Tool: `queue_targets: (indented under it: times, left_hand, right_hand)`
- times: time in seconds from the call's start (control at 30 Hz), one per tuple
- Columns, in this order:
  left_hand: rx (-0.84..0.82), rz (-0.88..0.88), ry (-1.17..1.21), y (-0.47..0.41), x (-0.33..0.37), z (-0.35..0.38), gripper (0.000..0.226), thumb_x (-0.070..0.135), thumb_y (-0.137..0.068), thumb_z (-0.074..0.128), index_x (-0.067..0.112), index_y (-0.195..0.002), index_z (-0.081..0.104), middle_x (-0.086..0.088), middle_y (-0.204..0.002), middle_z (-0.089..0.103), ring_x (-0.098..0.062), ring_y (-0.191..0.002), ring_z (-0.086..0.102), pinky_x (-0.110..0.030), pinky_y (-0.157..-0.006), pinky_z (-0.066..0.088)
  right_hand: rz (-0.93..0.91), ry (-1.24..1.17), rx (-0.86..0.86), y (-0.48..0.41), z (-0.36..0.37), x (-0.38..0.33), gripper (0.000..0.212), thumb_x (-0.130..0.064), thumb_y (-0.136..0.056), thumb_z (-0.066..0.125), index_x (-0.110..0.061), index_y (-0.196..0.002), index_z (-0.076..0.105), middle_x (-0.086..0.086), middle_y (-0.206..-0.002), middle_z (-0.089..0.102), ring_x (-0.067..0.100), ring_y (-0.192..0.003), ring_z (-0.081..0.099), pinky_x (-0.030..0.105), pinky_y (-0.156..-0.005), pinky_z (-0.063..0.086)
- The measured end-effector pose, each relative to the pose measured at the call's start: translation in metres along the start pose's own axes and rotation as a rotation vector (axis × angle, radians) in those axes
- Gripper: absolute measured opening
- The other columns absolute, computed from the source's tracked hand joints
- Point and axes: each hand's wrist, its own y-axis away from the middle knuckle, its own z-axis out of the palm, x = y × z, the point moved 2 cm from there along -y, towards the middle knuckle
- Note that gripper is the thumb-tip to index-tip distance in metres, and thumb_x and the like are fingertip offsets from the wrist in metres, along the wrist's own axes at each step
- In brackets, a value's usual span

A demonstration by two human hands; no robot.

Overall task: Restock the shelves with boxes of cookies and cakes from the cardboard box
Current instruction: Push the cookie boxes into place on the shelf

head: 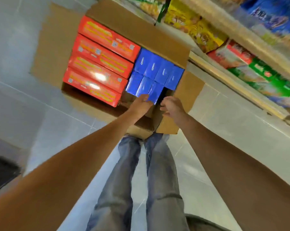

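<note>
The cardboard box (54, 52) sits open on the floor (15, 97) in front of my legs, just beside the shelves (232, 85). One side of it holds four red boxes (100, 64) lying flat against each other. The other side holds the blue boxes (151, 69), standing on end in two rows with a dark gap (166, 92) at the near corner.

My left grip (141, 104) is on the nearest blue box (155, 92), fingers against its near edge. The blur keeps me from telling whether they have closed round it. My right grip (171, 105) hovers just beside the gap, fingers loosely curled and holding nothing.

These blue boxes look like thin printed card, so I judge them light and stiff along the edges but easy to dent on the broad faces. The gloss may be slippery. They are packed tight, so the gap is my way in: a thumb on one broad face and fingers down the other, pinching near the top corners where the card is stiffest, then lifting straight up. The red boxes look wider and probably heavier, so I would take those with both hands on the short ends.
</note>
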Motion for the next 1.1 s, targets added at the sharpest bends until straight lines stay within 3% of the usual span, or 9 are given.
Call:
queue_targets:
  times: [0.07,0.17,0.3,0.4,0.47,0.6,0.73,0.93,1.1]
  left_hand:
    - [0.007,-0.019,0.013,-0.032,-0.015,0.012,0.049,0.011,-0.094,0.052,0.006,-0.141,0.039,-0.006,-0.128,0.048,-0.014,-0.11,0.046,-0.018,-0.083,0.038]
    - [-0.01,0.024,-0.069,-0.064,-0.024,0.022,0.049,0.011,-0.095,0.048,0.012,-0.143,0.037,-0.005,-0.149,0.034,-0.019,-0.135,0.037,-0.024,-0.106,0.03]
    - [0.083,0.234,-0.265,-0.081,-0.036,0.03,0.044,0.0,-0.088,0.042,0.005,-0.132,0.048,-0.01,-0.137,0.04,-0.022,-0.127,0.044,-0.025,-0.103,0.035]
    - [0.107,0.284,-0.159,-0.081,-0.047,0.03,0.029,-0.008,-0.082,0.039,0.004,-0.103,0.054,-0.01,-0.107,0.054,-0.021,-0.096,0.053,-0.022,-0.081,0.043]
    - [0.048,0.27,-0.092,-0.083,-0.054,0.026,0.025,-0.012,-0.081,0.033,0.006,-0.091,0.048,-0.008,-0.087,0.054,-0.019,-0.081,0.053,-0.025,-0.072,0.043]
    - [-0.087,0.124,0.035,-0.08,-0.069,0.018,0.039,-0.016,-0.082,0.026,-0.003,-0.112,0.047,-0.014,-0.104,0.063,-0.02,-0.1,0.061,-0.025,-0.09,0.049]
    - [0.023,0.072,0.055,-0.069,-0.068,0.003,0.037,-0.011,-0.084,0.028,-0.003,-0.113,0.05,-0.017,-0.11,0.066,-0.023,-0.103,0.06,-0.03,-0.095,0.045]
    - [0.017,0.094,-0.072,-0.039,-0.036,-0.035,0.042,-0.007,-0.088,0.031,0.0,-0.126,0.048,-0.016,-0.121,0.061,-0.023,-0.097,0.054,-0.022,-0.071,0.042]
    - [-0.093,0.122,-0.225,0.013,0.008,-0.051,0.044,-0.004,-0.09,0.034,0.006,-0.131,0.046,-0.011,-0.127,0.059,-0.028,-0.118,0.055,-0.029,-0.086,0.042]
  right_hand:
    - [0.028,0.008,-0.007,-0.037,0.011,0.016,0.016,-0.01,-0.095,0.046,-0.01,-0.11,0.052,0.011,-0.095,0.055,0.019,-0.076,0.054,0.032,-0.068,0.049]
    - [0.015,-0.029,-0.036,-0.076,0.02,0.028,0.039,-0.014,-0.096,0.045,-0.01,-0.136,0.043,0.006,-0.106,0.052,0.02,-0.097,0.052,0.041,-0.091,0.048]
    - [0.026,-0.136,-0.021,-0.111,0.034,0.031,0.039,-0.035,-0.097,0.048,-0.013,-0.129,0.045,0.004,-0.109,0.053,0.019,-0.094,0.054,0.036,-0.08,0.051]
    - [-0.013,-0.102,0.069,-0.127,0.039,0.033,0.058,-0.042,-0.093,0.054,-0.006,-0.138,0.041,0.009,-0.131,0.052,0.025,-0.118,0.053,0.036,-0.094,0.048]
    - [-0.013,-0.028,0.101,-0.136,0.041,0.038,0.062,-0.042,-0.091,0.058,-0.005,-0.137,0.04,0.007,-0.126,0.052,0.021,-0.114,0.051,0.03,-0.085,0.043]
    - [-0.067,0.156,0.18,-0.144,0.043,0.04,0.062,-0.039,-0.084,0.068,-0.003,-0.129,0.045,0.009,-0.122,0.058,0.025,-0.11,0.057,0.027,-0.074,0.041]
    - [-0.008,0.065,0.195,-0.129,0.041,0.043,0.056,-0.032,-0.086,0.065,-0.005,-0.132,0.046,0.01,-0.127,0.057,0.03,-0.113,0.057,0.033,-0.082,0.049]
    - [0.082,0.128,0.048,-0.071,0.007,0.052,0.05,-0.033,-0.085,0.066,0.0,-0.121,0.057,0.017,-0.096,0.066,0.034,-0.089,0.065,0.056,-0.086,0.053]
    - [0.002,0.304,-0.204,0.004,-0.033,0.035,0.028,-0.025,-0.091,0.06,-0.015,-0.117,0.059,0.008,-0.105,0.066,0.023,-0.088,0.064,0.035,-0.072,0.054]
